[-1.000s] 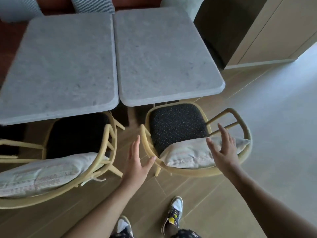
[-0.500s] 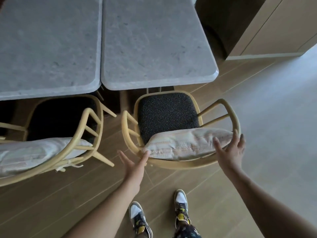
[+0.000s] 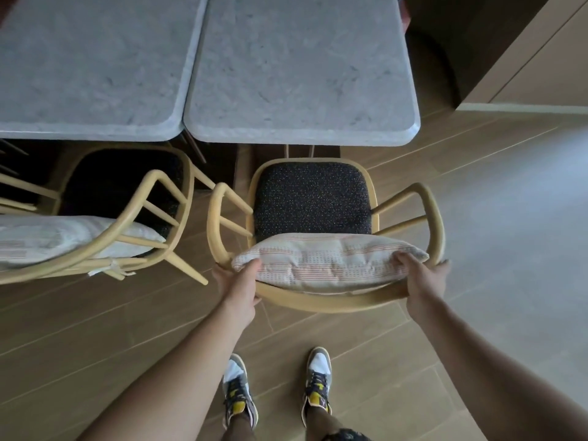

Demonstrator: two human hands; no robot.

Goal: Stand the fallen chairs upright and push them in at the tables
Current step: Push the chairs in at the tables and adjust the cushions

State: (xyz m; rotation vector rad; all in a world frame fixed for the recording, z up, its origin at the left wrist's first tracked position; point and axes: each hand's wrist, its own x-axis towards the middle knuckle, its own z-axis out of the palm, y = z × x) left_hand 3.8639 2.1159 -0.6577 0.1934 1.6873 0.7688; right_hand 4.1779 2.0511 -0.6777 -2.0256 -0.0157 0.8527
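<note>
A: What have the hands got hold of?

B: Both are wrapped on the curved back rail of the right-hand chair (image 3: 313, 198). The left hand (image 3: 240, 283) clasps the rail at its left end, thumb over the corner of the back cushion (image 3: 327, 262); the right hand (image 3: 424, 281) clasps the right end the same way. Spread that wide, they can steer the chair straight rather than let it swing.

A: So the chair is upright?

B: Yes, on its legs and square to the right table (image 3: 299, 68). The front of its dark speckled seat sits just at the table's near edge, so I'd judge it is only partly in.

A: And the other one?

B: The left chair (image 3: 127, 198) is upright too, its seat in shadow under the left table (image 3: 92, 65). How far in it goes I can't quite tell. The two armrests are near each other, so a crooked push might knock them together.

A: The person's stance?

B: Feet planted behind the chair on the wooden floor (image 3: 95, 329), arms extended forward, suited to a push.
</note>
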